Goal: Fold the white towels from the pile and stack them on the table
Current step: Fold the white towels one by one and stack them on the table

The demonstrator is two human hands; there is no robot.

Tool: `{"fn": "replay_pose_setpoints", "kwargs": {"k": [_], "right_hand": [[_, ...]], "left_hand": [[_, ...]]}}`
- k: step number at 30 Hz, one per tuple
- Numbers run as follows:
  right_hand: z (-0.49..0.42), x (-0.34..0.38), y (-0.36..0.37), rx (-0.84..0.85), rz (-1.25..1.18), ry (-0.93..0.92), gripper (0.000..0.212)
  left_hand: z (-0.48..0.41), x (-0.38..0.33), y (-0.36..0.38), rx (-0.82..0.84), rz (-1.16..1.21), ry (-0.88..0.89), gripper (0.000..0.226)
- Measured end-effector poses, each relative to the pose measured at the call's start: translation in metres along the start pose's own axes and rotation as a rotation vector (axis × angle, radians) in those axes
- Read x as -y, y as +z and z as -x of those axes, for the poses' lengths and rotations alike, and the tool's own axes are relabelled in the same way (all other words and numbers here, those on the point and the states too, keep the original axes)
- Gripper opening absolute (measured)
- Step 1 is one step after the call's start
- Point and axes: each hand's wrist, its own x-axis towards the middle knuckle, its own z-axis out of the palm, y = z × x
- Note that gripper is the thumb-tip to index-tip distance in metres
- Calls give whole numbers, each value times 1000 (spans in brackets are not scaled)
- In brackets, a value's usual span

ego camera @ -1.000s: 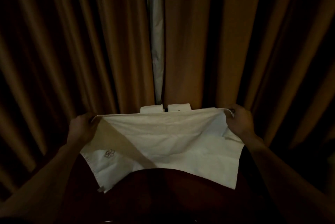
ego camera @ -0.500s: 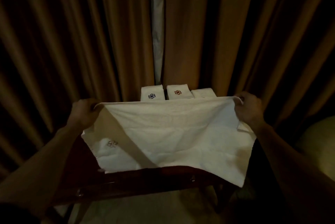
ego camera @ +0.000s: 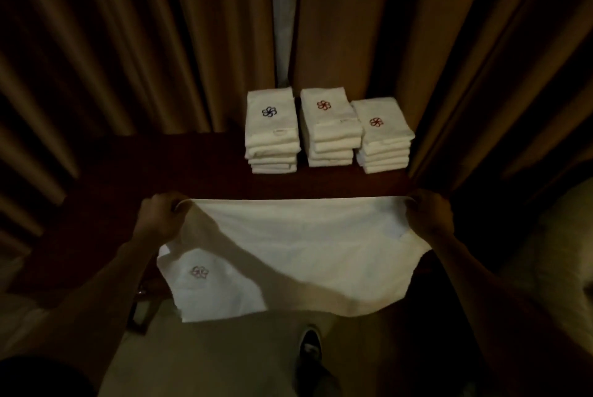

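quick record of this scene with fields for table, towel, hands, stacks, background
table: dark wood
towel: white, spread out, emblem lower left, lower part hanging past the table's near edge
left hand: grips its upper left corner
right hand: grips its upper right corner
left stack: folded towels, blue emblem on top
middle stack: red emblem on top
right stack: red emblem on top
background: brown curtains

Near edge of the table [ego camera: 154, 172] behind the towel [ego camera: 305, 245]; pale shape [ego camera: 555, 255] at right, dim, partly off-frame.
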Motion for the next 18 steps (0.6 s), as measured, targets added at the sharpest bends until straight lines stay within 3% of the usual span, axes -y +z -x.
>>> {"fn": "replay_pose_setpoints", "kwargs": {"k": [8,13,16,18], "right_hand": [[-73,18,67,100,75,5,27],[-132,15,113,77,133,-87,46],[-163,37,118,56,262,-124,27],[-176,45,133,109,240,-5,23]], "left_hand": [[-72,13,47,70,-43,-129,26],[-135,6,81,68,-41,-183,28],[-163,6,103,51,-69,-173,27],[-175,11,118,41,-137,-160,30]]}}
